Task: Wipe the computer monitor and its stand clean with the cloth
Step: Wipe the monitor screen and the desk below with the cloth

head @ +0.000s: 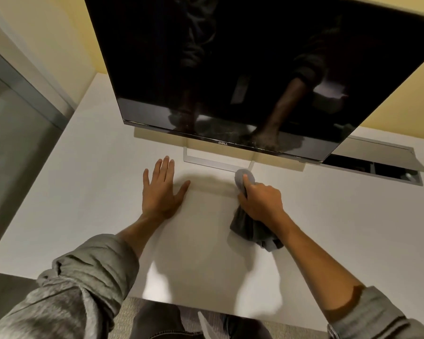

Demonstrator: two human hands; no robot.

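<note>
Black flat-screen monitor (230, 57), 12 o'clock, on clear rectangular stand (206, 163). Right hand (261, 199) grips grey cloth (249, 228), pressing it to stand's right corner. Left hand (160, 189), fingers spread flat on white worktop (83, 192).

Warm indoor light, moderate brightness. Soft shadows fall on the white desk (83, 192) beneath both forearms. The dark monitor screen (230, 57) mirrors arms and desk dimly. Wide-angle distortion bends frame edges; the lower desk edge shows motion smear.
</note>
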